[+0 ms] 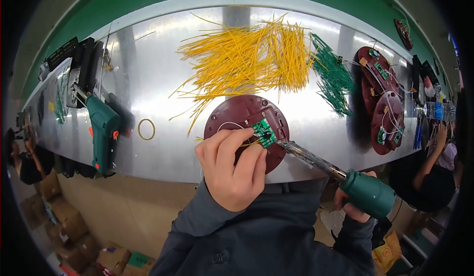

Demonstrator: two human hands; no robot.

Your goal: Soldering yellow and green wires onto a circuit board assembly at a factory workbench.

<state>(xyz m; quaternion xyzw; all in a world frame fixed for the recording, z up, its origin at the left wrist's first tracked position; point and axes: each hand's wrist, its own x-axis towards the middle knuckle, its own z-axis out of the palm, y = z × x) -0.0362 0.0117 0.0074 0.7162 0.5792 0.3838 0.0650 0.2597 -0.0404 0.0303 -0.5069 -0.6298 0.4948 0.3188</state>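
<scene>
My left hand [232,170] is closed in a pinch on a thin yellow wire [253,143] at the left edge of a small green circuit board [265,134]. That board sits on a round dark-red plastic housing [224,112] at the table's near edge. A white wire [229,124] loops beside my fingers. My right hand [356,213] grips a soldering iron [368,193] with a green handle, mostly hiding the fingers. Its sooty metal shaft slants up and left, and the tip is at the board's lower right edge; whether it touches cannot be told.
Yellow wires [247,59] lie heaped beyond the housing, with green wires [331,73] to their right. Wired dark-red housings [387,113] are stacked at right. A green tool [102,128] with orange buttons and a yellow ring [146,129] are at left. Other people sit on both sides.
</scene>
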